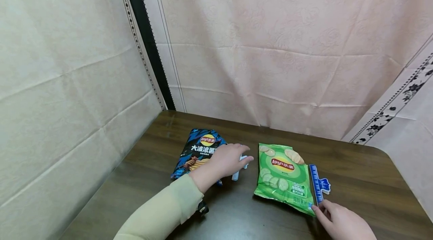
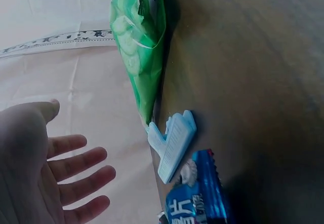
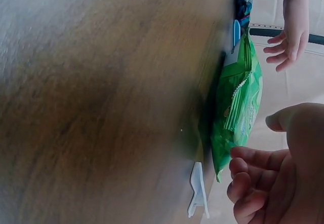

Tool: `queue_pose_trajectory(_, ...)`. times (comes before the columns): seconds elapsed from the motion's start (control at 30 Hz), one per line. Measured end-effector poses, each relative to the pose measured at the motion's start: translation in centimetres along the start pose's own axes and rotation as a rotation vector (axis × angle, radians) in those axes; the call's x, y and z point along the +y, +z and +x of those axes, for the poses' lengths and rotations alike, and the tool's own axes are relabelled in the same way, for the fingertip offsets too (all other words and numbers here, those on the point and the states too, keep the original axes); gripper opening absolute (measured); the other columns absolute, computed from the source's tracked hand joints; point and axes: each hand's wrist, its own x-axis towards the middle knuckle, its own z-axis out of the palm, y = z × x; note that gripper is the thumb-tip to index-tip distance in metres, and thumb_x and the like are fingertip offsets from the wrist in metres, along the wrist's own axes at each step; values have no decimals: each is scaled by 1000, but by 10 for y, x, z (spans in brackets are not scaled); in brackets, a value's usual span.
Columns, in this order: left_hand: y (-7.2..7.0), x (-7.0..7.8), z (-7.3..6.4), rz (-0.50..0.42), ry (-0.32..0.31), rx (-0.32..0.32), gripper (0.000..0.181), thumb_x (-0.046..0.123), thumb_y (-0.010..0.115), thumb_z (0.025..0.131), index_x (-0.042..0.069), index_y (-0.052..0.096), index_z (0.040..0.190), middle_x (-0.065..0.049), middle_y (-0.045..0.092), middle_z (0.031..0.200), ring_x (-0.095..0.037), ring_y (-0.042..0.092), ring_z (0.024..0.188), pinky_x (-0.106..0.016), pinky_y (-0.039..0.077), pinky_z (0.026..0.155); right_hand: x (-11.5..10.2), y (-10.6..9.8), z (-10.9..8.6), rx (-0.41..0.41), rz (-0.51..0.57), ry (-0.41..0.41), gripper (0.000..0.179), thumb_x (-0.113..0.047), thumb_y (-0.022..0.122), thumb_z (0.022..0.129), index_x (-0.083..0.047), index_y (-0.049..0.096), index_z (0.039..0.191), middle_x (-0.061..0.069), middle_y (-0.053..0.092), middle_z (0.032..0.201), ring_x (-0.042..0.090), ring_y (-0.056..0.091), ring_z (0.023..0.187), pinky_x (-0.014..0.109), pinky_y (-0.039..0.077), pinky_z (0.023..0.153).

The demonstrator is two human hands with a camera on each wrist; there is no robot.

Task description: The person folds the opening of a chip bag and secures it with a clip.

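"Pale, creased cloth (image 1: pixel 287 26) hangs behind a dark brown wood-grain table (image 1: pixel 236 221). Which containers are on it?"

"Two snack bags. One is a plump, shiny green plastic bag (image 1: pixel 280 178) printed with potato chips and cucumber slices; left of it lies a black-and-blue plastic bag (image 1: pixel 199 148) with white lettering. What's inside either one is out of sight."

"And the hands?"

"The left hand (image 1: pixel 230 160) hovers beside the black-and-blue bag, palm toward the green one, fingers loosely extended and grasping nothing. The right hand (image 1: pixel 345 221) is at the green bag's lower right corner, fingers gently bent, thumb apart — nothing held. Whether a fingertip touches the bag, I can't tell."

"Anything else around?"

"Two clips. A light blue plastic clip (image 2: pixel 177 145) lies between the bags; a dark blue plastic clip with white markings (image 1: pixel 316 183) lies just beside the green bag's right edge."

"What's in the way?"

"From the head view, the left hand and its pale green sleeve (image 1: pixel 165 202) — they cover part of the black-and-blue bag and of the light blue clip."
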Motion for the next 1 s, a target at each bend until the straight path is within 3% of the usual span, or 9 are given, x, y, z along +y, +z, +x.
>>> queue_pose_trajectory(0.23,-5,5,21,-15,-64,-23,50,56,44,101,22,60,136,5,66,126,-14,65,107,-35,54,82,3,2,3,-18,-6,8,44,-53,55,96,-11,63,88,-3,52,68,15,48,61,34,40,55)
queue_pose_trajectory(0.43,-4,13,43,13,-119,-68,49,55,43,102,24,59,137,6,65,127,-13,64,110,-36,53,83,2,5,6,-32,-11,9,48,-57,56,95,-10,64,87,-3,52,69,15,49,61,34,40,56)
queue_pose_trajectory(0.83,17,23,82,6,-238,-152,43,53,44,102,26,62,131,8,67,119,-13,64,102,-38,51,86,2,8,10,-36,-12,15,46,-55,58,94,-10,65,87,-4,54,69,15,49,61,35,41,57)
queue_pose_trajectory(1.0,27,26,93,31,-254,-186,45,54,43,102,26,62,131,8,67,120,-15,62,107,-43,45,97,2,9,12,-31,-10,4,43,-52,59,94,-11,65,86,-4,54,69,15,48,61,35,40,57)
